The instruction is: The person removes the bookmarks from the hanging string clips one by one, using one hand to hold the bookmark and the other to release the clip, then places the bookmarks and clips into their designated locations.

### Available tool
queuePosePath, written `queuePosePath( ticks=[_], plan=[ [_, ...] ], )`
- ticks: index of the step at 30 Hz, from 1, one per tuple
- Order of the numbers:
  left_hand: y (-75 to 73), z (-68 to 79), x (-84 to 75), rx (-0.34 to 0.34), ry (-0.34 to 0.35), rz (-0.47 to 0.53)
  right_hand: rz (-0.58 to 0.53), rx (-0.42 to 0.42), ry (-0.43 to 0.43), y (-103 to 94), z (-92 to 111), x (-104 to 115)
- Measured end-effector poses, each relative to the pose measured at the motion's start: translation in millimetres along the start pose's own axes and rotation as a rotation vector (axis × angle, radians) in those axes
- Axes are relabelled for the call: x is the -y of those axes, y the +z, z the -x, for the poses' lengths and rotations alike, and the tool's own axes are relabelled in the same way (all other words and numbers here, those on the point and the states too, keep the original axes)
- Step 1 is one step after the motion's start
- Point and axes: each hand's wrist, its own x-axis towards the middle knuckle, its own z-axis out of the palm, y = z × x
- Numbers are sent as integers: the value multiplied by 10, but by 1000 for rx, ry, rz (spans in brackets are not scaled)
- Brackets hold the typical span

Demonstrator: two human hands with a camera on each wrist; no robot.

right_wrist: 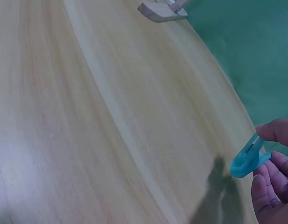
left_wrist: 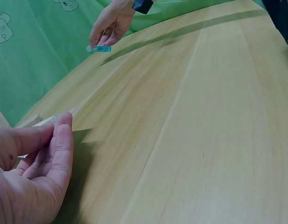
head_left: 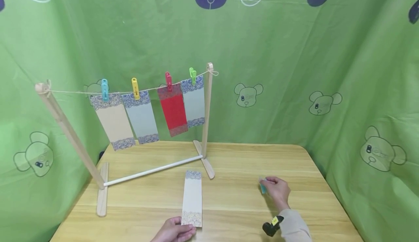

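My left hand pinches the near end of a white paper strip with lace-patterned bands at both ends. In the left wrist view the thumb and fingertips meet on it, and most of the strip is hidden behind them. Off to the right, my right hand holds a blue clothespin between thumb and fingers, a little above the table, with its shadow beside it. A string line on a wooden rack carries a cream strip, two pale blue strips and a red strip, each under one coloured clothespin.
The wooden rack stands at the back left of the table, its two posts on flat feet joined by a white rod. A green curtain with bear drawings surrounds the table's back and sides.
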Motion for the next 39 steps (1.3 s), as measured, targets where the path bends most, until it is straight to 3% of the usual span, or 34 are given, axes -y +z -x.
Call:
queuePosePath(
  ticks=[12, 39],
  plan=[
    [10, -18, 16, -38, -27, 8, 24, 1, 17, 7, -24, -166],
    [2, 24, 35, -25, -44, 42, 33, 33, -8, 130, -25, -321]
  ],
)
